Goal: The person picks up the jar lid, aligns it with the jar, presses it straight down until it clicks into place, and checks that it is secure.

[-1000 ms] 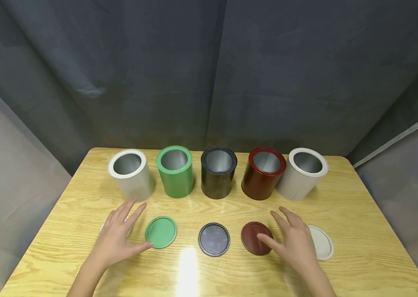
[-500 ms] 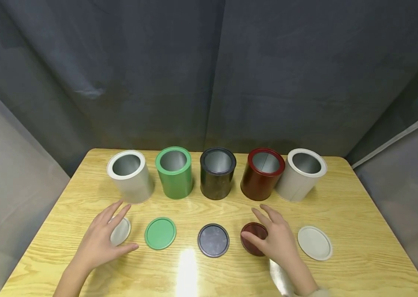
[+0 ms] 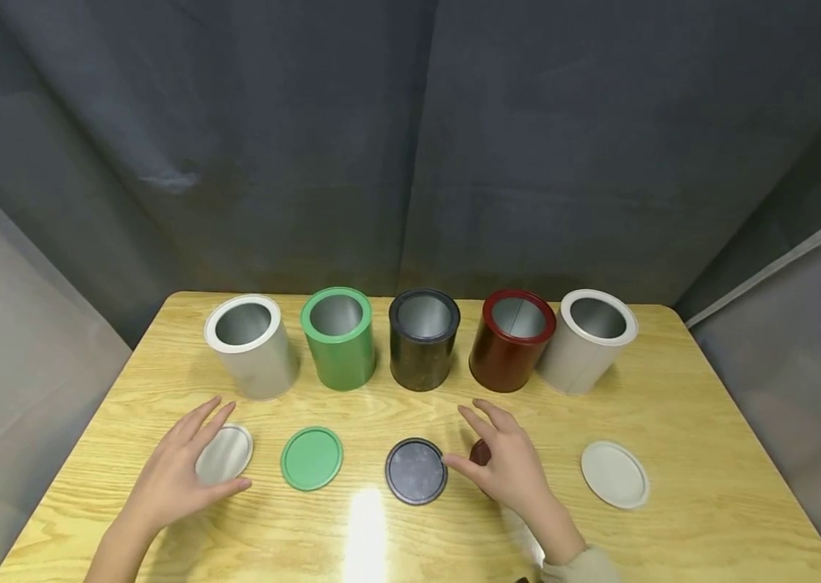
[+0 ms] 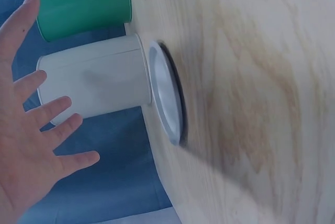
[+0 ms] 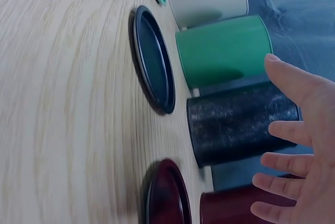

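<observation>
Hands, left (image 3: 177,478) and right (image 3: 508,465), hover spread and released over unlabelled lids (image 3: 416,471).

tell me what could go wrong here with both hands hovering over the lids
The right hand hovers over the dark red lid, close to the black lid; a sweep sideways could knock that one out of line. The left hand is beside the silver lid, which lies flat on the table, so its thin edge may be hard to pick up and could slide. The open cans stand near; the red can might get bumped on a forward reach.
</observation>
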Demonstrator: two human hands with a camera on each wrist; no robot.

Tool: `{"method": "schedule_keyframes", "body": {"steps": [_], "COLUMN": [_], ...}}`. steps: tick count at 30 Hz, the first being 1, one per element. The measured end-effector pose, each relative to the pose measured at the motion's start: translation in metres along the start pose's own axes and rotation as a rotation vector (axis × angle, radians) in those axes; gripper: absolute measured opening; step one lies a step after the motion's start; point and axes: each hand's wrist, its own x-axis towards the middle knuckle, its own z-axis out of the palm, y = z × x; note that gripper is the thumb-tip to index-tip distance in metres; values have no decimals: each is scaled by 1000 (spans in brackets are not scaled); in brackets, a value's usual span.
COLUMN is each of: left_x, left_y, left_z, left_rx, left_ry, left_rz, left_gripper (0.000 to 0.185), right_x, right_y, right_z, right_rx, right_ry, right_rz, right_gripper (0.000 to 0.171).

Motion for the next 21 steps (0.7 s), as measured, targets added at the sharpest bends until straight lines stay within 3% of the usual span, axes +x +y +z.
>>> {"method": "schedule_keyframes", "body": {"steps": [15,21], "left_x": [-4,-4], "left_y": [-15,-22], "left_z": [-2,-3], "left_rx": [-47,-103], "left_ry": [-38,-35], "left_rz": [-91,-109], "left_gripper": [105,97], "right_x": [22,31], "right_y": [-30,-44], "right_z": [21,30], "right_rx": [217,257], "right_ry": [-107,-141], "right_rz": [14,1], "right_gripper": [66,65]}}
